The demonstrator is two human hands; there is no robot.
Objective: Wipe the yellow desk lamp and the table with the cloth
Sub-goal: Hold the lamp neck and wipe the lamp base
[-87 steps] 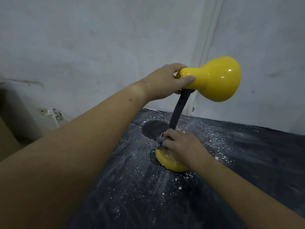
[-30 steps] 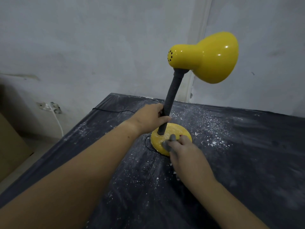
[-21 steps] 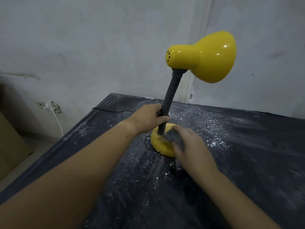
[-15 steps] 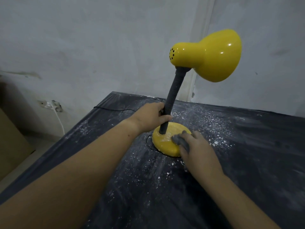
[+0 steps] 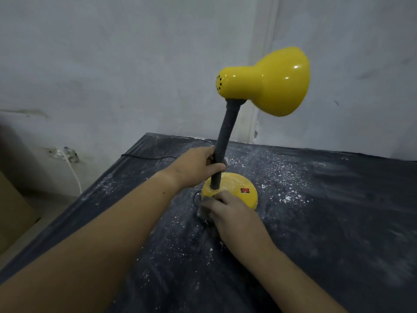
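The yellow desk lamp (image 5: 266, 82) stands upright on the dark table (image 5: 338, 211), its shade turned to the right on a grey flexible neck. My left hand (image 5: 198, 168) is shut around the lower part of that neck. My right hand (image 5: 228, 211) presses a small grey cloth (image 5: 204, 207) against the front left rim of the round yellow base (image 5: 234, 184). Most of the cloth is hidden under my fingers. A red switch (image 5: 244, 190) shows on the base's right side.
White powder and crumbs are scattered over the table around the base, thickest behind and to the right. A black cord (image 5: 146, 157) runs off the table's far left edge. A wall socket with a white cable (image 5: 67, 154) sits low on the left wall.
My right hand has slid the cloth from the top right of the base round to its front left rim, uncovering the red switch. My left hand keeps its hold on the neck.
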